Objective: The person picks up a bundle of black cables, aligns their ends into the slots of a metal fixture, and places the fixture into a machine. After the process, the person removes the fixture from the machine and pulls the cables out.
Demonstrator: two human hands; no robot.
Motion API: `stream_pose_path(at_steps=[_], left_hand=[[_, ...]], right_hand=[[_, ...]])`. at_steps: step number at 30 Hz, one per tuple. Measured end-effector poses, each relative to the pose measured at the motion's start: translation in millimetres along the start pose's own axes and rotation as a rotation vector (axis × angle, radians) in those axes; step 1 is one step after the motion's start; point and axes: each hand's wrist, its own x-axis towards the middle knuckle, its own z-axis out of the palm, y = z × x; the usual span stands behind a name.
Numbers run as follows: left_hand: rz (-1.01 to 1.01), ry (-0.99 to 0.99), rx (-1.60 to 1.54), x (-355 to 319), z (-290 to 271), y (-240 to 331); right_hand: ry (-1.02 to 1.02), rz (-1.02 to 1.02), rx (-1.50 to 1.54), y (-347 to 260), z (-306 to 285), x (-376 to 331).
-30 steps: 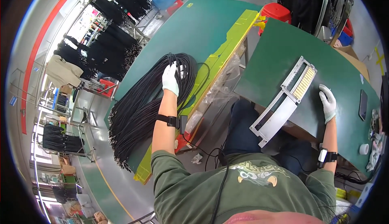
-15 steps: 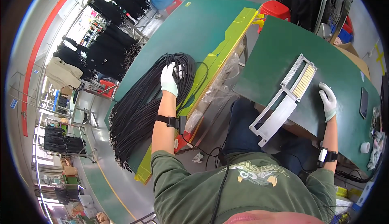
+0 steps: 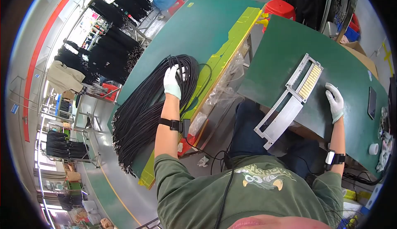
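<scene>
A thick bundle of black cables (image 3: 144, 105) lies looped on the green table at left, its many ends fanned toward the near-left edge. My left hand (image 3: 172, 83), in a white glove, is at the looped end, with its fingers curled round some of the cables; part of the fingers is hidden among them. On the right-hand table lies a silver metal fixture (image 3: 285, 115) with a row of yellowish slots, its near end sticking out past the table edge above my lap. My gloved right hand (image 3: 335, 101) rests beside the fixture, fingers stretched out, holding nothing.
Yellow tape (image 3: 225, 51) covers the left table's edge, with clear plastic film (image 3: 225, 82) hanging in the gap between the tables. A phone (image 3: 371, 103) and a tape roll (image 3: 374, 149) lie at far right. Beyond stands a red stool (image 3: 280, 9). Racks of black cables (image 3: 109, 53) stand at left.
Both hands stay nearly where they were, and the cables and fixture keep their places. Only a slight shift of the whole view shows.
</scene>
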Motion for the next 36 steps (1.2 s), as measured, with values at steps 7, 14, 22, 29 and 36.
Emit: stream_pose_path(at_steps=[7, 14, 22, 29, 36], left_hand=[[0.005, -0.017, 0.020, -1.4, 1.9, 0.6], [0.024, -0.019, 0.081, -7.4, 10.6, 3.2], [0.068, -0.018, 0.214, -4.6, 6.1, 1.6], [0.119, -0.030, 0.332, -1.9, 5.0, 0.0], [0.131, -0.045, 0.422, -0.1, 11.6, 3.9]], right_hand=[[-0.006, -0.010, -0.052, 2.1, -0.8, 0.4], [-0.006, -0.020, -0.036, 6.2, -2.3, 0.3], [0.004, 0.002, -0.022, -1.8, 1.1, 0.0], [-0.003, -0.016, -0.016, 4.2, -0.7, -0.1], [0.004, -0.001, 0.028, 8.7, -0.8, 0.7]])
